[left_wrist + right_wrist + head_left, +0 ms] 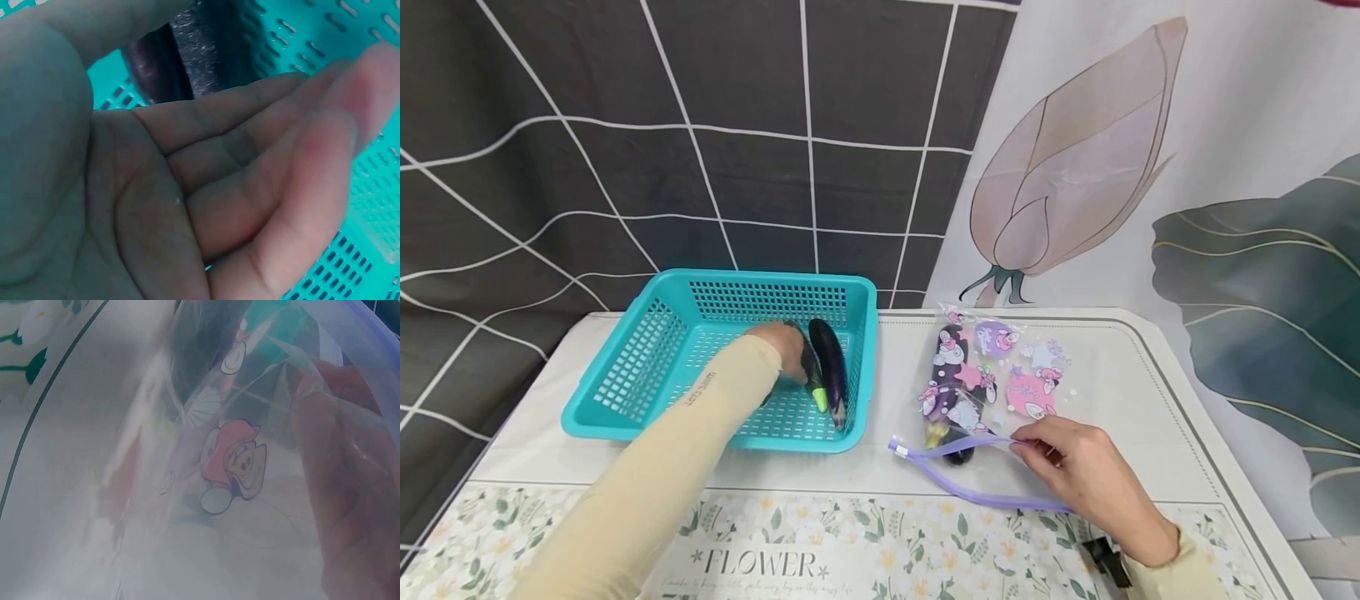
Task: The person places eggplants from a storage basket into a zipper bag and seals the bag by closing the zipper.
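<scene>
My left hand (pixel 784 346) reaches into the turquoise basket (pixel 871 367), fingers loosely bent. Its palm (pixel 156 194) shows bare in the left wrist view. Right beside it lies a long dark speckled vegetable (pixel 811 367) with a bright green end, partly covered by the hand. A glossy purple eggplant (pixel 829 362) lies along the basket's right side. My right hand (pixel 1086 467) pinches the purple zip edge of a clear printed zip bag (pixel 1030 358), whose mouth stands apart. Dark long vegetables (pixel 951 358) show through the bag's left side.
A white slider (pixel 898 448) sits at the left end of the bag's zip. Underneath is a table with a white and floral cover (pixel 820 517). A dark grid-patterned cloth (pixel 737 167) and a flower-print curtain (pixel 1075 150) hang behind.
</scene>
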`<action>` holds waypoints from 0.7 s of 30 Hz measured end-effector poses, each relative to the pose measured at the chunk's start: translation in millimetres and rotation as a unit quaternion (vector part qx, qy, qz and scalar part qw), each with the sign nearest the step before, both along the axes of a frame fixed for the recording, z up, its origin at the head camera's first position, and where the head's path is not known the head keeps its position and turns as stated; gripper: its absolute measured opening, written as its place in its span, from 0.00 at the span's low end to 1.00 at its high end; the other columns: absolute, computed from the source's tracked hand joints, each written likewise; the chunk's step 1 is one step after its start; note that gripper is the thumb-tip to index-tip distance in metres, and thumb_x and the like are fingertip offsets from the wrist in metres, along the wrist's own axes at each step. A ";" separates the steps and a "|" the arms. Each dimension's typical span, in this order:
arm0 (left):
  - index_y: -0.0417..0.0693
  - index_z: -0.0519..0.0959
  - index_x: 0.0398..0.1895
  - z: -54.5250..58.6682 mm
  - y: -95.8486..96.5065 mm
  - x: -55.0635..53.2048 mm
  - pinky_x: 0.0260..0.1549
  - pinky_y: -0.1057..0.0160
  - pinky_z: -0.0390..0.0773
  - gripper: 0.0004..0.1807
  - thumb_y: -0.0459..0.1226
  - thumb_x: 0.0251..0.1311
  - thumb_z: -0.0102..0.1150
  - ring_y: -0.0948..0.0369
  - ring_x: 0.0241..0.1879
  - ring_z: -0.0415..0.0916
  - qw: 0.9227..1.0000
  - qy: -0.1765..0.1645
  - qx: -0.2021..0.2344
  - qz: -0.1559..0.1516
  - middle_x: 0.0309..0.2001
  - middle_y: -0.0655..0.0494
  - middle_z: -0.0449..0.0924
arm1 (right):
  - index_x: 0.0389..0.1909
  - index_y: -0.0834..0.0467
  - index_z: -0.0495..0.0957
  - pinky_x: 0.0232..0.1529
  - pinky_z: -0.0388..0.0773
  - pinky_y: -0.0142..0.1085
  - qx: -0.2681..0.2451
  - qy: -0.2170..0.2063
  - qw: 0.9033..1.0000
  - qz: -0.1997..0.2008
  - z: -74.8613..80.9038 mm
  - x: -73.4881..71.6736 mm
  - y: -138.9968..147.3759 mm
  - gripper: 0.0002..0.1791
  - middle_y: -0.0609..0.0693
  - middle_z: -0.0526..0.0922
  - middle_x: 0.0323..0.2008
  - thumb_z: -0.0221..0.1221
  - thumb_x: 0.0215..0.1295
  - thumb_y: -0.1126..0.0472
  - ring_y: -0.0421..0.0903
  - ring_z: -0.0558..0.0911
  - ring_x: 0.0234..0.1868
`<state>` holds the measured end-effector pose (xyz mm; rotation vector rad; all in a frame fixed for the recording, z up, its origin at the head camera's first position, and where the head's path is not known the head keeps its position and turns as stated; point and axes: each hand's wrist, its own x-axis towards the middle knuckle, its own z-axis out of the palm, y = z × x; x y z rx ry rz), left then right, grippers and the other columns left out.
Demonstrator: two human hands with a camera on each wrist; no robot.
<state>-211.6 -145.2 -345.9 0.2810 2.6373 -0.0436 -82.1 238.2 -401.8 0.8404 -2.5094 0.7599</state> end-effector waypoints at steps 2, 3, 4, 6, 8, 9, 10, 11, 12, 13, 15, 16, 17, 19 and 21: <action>0.36 0.85 0.42 -0.9 -0.1 -0.4 0.52 0.50 0.79 0.23 0.47 0.54 0.72 0.47 0.46 0.81 1.000 -0.005 0.002 0.003 0.43 0.42 0.85 | 0.31 0.50 0.85 0.26 0.70 0.20 0.001 0.000 1.000 -0.001 0.0 -0.1 0.0 0.16 0.36 0.82 0.28 0.74 0.44 0.72 0.28 0.72 0.25; 0.35 0.85 0.43 -1.6 -0.2 -0.6 0.52 0.50 0.79 0.24 0.47 0.54 0.72 0.47 0.46 0.81 1.000 -0.006 0.002 0.003 0.43 0.42 0.85 | 0.31 0.51 0.85 0.26 0.70 0.20 0.002 0.001 1.000 -0.001 0.1 -0.1 0.0 0.16 0.36 0.82 0.28 0.74 0.44 0.72 0.28 0.72 0.25; 0.36 0.85 0.43 -2.1 -0.2 -0.8 0.52 0.50 0.79 0.24 0.48 0.54 0.72 0.48 0.46 0.81 1.000 -0.008 0.004 0.005 0.43 0.42 0.85 | 0.31 0.51 0.85 0.26 0.70 0.20 0.002 0.002 1.000 -0.001 0.1 -0.1 0.0 0.16 0.36 0.82 0.28 0.74 0.44 0.72 0.28 0.72 0.25; 0.36 0.85 0.42 -3.0 -0.3 -0.9 0.51 0.51 0.79 0.22 0.47 0.53 0.72 0.49 0.44 0.81 1.000 -0.009 0.008 0.006 0.42 0.43 0.85 | 0.31 0.51 0.86 0.26 0.70 0.20 0.001 0.003 1.000 -0.001 0.3 -0.3 -0.1 0.16 0.36 0.82 0.28 0.74 0.44 0.72 0.28 0.72 0.25; 0.36 0.85 0.41 -3.7 -0.5 -0.7 0.51 0.51 0.80 0.22 0.46 0.53 0.72 0.50 0.42 0.81 1.000 -0.010 0.011 0.008 0.41 0.44 0.85 | 0.31 0.51 0.85 0.26 0.70 0.20 0.000 0.004 1.000 0.000 0.5 -0.5 -0.2 0.15 0.37 0.82 0.28 0.74 0.44 0.72 0.28 0.72 0.25; 0.37 0.85 0.41 -4.2 -0.5 -0.7 0.50 0.51 0.80 0.21 0.46 0.53 0.72 0.50 0.41 0.81 1.000 -0.012 0.013 0.009 0.40 0.44 0.85 | 0.31 0.52 0.86 0.26 0.71 0.20 0.000 0.005 1.000 0.001 0.6 -0.6 -0.2 0.15 0.37 0.82 0.28 0.74 0.44 0.72 0.28 0.73 0.25; 0.37 0.86 0.40 -4.7 -0.6 -0.6 0.50 0.52 0.80 0.21 0.46 0.53 0.72 0.50 0.41 0.81 1.000 -0.015 0.015 0.011 0.40 0.44 0.85 | 0.31 0.52 0.85 0.26 0.71 0.20 -0.001 0.006 1.000 0.001 0.7 -0.7 -0.2 0.15 0.37 0.82 0.28 0.74 0.44 0.72 0.28 0.73 0.25; 0.37 0.86 0.39 -5.2 -0.5 -0.6 0.50 0.52 0.80 0.20 0.45 0.53 0.72 0.51 0.40 0.81 1.000 -0.016 0.016 0.012 0.39 0.44 0.85 | 0.31 0.52 0.85 0.26 0.71 0.20 -0.001 0.006 1.000 0.002 0.8 -0.8 -0.2 0.15 0.37 0.82 0.28 0.74 0.44 0.72 0.29 0.73 0.25; 0.37 0.86 0.39 -5.9 -0.5 -0.8 0.50 0.52 0.80 0.20 0.45 0.53 0.72 0.51 0.40 0.81 1.000 -0.018 0.017 0.013 0.39 0.44 0.85 | 0.31 0.52 0.85 0.26 0.71 0.20 -0.001 0.006 1.000 0.002 0.8 -0.8 -0.1 0.15 0.37 0.82 0.28 0.74 0.45 0.72 0.29 0.73 0.25; 0.37 0.86 0.39 -6.6 -0.5 -1.0 0.50 0.52 0.80 0.20 0.45 0.53 0.72 0.51 0.40 0.81 1.000 -0.020 0.018 0.012 0.39 0.44 0.85 | 0.31 0.51 0.85 0.26 0.71 0.20 -0.001 0.005 1.000 0.003 0.8 -0.8 0.0 0.14 0.37 0.82 0.28 0.74 0.46 0.71 0.29 0.73 0.25; 0.36 0.86 0.38 -7.8 -0.5 -1.6 0.50 0.53 0.80 0.19 0.45 0.53 0.72 0.51 0.40 0.81 0.999 -0.023 0.019 0.012 0.39 0.44 0.85 | 0.31 0.51 0.86 0.26 0.71 0.20 -0.001 0.004 1.000 0.004 0.8 -0.6 0.4 0.13 0.36 0.82 0.28 0.74 0.48 0.70 0.29 0.73 0.25; 0.36 0.86 0.38 -8.3 -0.6 -2.1 0.50 0.53 0.80 0.19 0.45 0.53 0.72 0.51 0.40 0.81 0.999 -0.022 0.020 0.012 0.39 0.44 0.85 | 0.31 0.51 0.86 0.26 0.71 0.20 -0.001 0.003 1.000 0.004 0.7 -0.6 0.6 0.12 0.36 0.82 0.28 0.73 0.50 0.69 0.29 0.73 0.25; 0.36 0.86 0.38 -8.6 -0.8 -2.5 0.50 0.53 0.80 0.19 0.45 0.53 0.72 0.51 0.41 0.81 0.999 -0.022 0.021 0.014 0.39 0.44 0.85 | 0.32 0.51 0.86 0.26 0.71 0.21 -0.001 0.002 1.000 0.004 0.6 -0.5 0.7 0.11 0.36 0.82 0.28 0.73 0.50 0.69 0.29 0.73 0.25; 0.36 0.85 0.39 -8.7 -1.2 -3.3 0.50 0.52 0.80 0.19 0.44 0.53 0.72 0.50 0.41 0.81 0.999 -0.023 0.025 0.018 0.39 0.43 0.85 | 0.32 0.51 0.86 0.26 0.72 0.21 -0.001 0.002 1.000 0.004 0.4 -0.4 0.8 0.11 0.36 0.82 0.28 0.73 0.50 0.69 0.28 0.73 0.25; 0.36 0.85 0.39 -8.3 -1.6 -4.2 0.49 0.52 0.80 0.19 0.45 0.54 0.71 0.50 0.41 0.81 0.999 -0.026 0.030 0.024 0.40 0.43 0.85 | 0.32 0.51 0.86 0.26 0.72 0.21 -0.001 0.003 1.000 0.004 0.2 -0.5 0.7 0.12 0.36 0.82 0.28 0.74 0.49 0.70 0.28 0.73 0.25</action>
